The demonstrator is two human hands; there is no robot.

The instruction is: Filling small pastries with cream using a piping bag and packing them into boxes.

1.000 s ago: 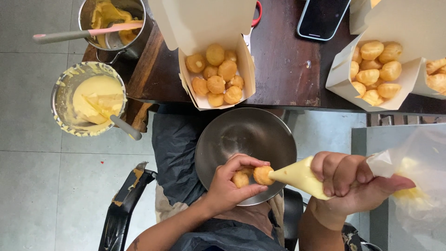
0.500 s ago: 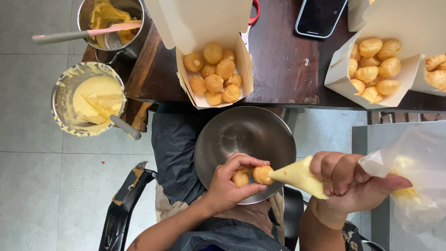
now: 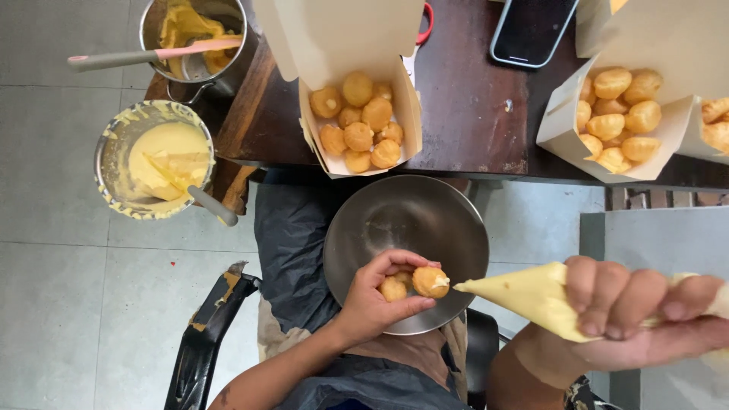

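Note:
My left hand point(image 3: 377, 298) holds a small golden puff pastry point(image 3: 430, 282) over a steel bowl point(image 3: 406, 220) that rests on my lap; a second puff point(image 3: 393, 288) sits against my palm. My right hand point(image 3: 634, 311) grips a piping bag point(image 3: 528, 294) full of yellow cream. Its tip points left and sits just apart from the held puff.
An open white box of puffs point(image 3: 357, 121) stands at the dark table's point(image 3: 471, 114) front edge, another box of puffs point(image 3: 616, 114) at right. A phone point(image 3: 531, 30) lies behind. Two cream-filled metal pots point(image 3: 156, 168) point(image 3: 199, 38) stand at left. A chair arm point(image 3: 213, 326) is below.
The piping bag's tip has drawn back to the right, out of the puff. My left hand still holds the puff over the bowl.

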